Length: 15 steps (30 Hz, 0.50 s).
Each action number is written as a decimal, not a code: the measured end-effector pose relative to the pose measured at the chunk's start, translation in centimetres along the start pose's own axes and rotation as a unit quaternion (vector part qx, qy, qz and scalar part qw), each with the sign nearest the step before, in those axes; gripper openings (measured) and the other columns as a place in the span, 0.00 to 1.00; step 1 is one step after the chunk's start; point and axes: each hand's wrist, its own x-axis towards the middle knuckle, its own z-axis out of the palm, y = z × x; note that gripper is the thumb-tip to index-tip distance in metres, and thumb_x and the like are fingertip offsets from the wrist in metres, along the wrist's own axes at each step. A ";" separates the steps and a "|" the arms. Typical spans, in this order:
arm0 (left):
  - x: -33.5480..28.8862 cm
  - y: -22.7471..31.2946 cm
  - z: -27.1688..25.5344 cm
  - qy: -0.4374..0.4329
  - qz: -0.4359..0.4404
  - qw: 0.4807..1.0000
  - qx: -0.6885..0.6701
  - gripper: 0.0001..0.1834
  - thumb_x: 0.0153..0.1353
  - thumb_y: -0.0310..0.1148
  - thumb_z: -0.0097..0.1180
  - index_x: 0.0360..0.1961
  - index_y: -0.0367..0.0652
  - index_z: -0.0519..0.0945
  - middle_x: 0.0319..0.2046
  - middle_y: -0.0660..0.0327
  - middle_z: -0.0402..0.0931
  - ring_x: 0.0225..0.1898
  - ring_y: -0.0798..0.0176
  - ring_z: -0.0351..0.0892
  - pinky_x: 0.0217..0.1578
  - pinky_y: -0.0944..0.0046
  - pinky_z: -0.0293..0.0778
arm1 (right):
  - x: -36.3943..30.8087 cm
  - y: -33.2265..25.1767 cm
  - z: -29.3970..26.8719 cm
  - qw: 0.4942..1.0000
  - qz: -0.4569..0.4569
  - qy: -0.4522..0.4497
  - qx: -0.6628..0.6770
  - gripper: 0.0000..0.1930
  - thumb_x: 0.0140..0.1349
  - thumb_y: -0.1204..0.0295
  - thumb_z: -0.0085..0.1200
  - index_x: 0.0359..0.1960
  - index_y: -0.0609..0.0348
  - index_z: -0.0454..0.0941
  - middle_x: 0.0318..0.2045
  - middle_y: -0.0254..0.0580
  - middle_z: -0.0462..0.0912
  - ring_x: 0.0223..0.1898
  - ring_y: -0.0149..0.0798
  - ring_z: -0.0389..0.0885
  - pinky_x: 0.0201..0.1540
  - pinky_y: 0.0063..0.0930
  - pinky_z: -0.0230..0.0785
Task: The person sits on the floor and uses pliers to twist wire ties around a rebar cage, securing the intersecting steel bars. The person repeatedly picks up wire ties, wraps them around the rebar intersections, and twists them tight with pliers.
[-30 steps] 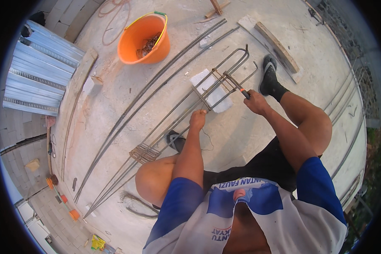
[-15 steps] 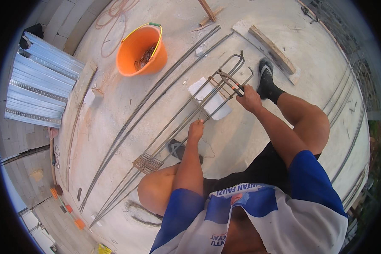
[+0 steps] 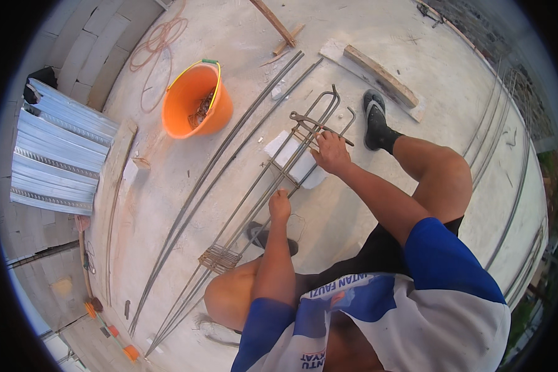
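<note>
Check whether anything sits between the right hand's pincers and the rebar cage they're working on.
Nothing visible does. The right hand holds the pincers right against the rebar cage, while the left hand grips a bar lower down.

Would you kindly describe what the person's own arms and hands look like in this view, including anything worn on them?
Both hands, the left hand and the right hand, are bare, with no gloves. The forearms are uncovered too. Short blue sleeves end above the elbows, joined to a white and blue shirt with printed lettering. No watch or rings can be made out.
</note>
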 end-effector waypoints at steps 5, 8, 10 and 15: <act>-1.1 5.5 -0.1 0.010 0.054 0.997 -0.049 0.22 0.70 0.41 0.43 0.40 0.32 0.83 0.43 0.40 0.81 0.50 0.40 0.79 0.51 0.49 0.72 | -3.8 -6.7 2.0 0.943 -0.067 -0.117 0.303 0.21 0.67 0.57 0.53 0.51 0.63 0.78 0.45 0.53 0.82 0.46 0.46 0.81 0.49 0.41 0.70; -1.7 9.5 -1.9 -0.086 0.088 0.991 -0.060 0.23 0.68 0.42 0.48 0.51 0.32 0.79 0.48 0.39 0.80 0.52 0.43 0.79 0.52 0.51 0.72 | -4.4 -8.8 0.9 0.944 -0.058 -0.090 0.312 0.17 0.69 0.60 0.50 0.46 0.63 0.79 0.39 0.54 0.84 0.42 0.49 0.82 0.47 0.41 0.72; -3.2 11.2 -6.9 -0.126 0.027 0.992 -0.012 0.27 0.67 0.43 0.52 0.59 0.33 0.74 0.50 0.41 0.79 0.53 0.45 0.79 0.52 0.54 0.72 | -4.6 -8.9 -1.6 0.930 0.036 -0.058 0.361 0.15 0.68 0.63 0.48 0.40 0.63 0.79 0.38 0.58 0.82 0.44 0.59 0.80 0.49 0.47 0.72; -5.1 19.6 -17.3 0.048 0.081 0.964 -0.250 0.28 0.66 0.45 0.57 0.58 0.35 0.76 0.39 0.48 0.81 0.42 0.57 0.79 0.47 0.60 0.73 | -5.5 -12.1 -8.9 0.964 -0.112 0.041 0.238 0.11 0.69 0.67 0.49 0.41 0.62 0.79 0.29 0.54 0.82 0.31 0.57 0.81 0.36 0.45 0.72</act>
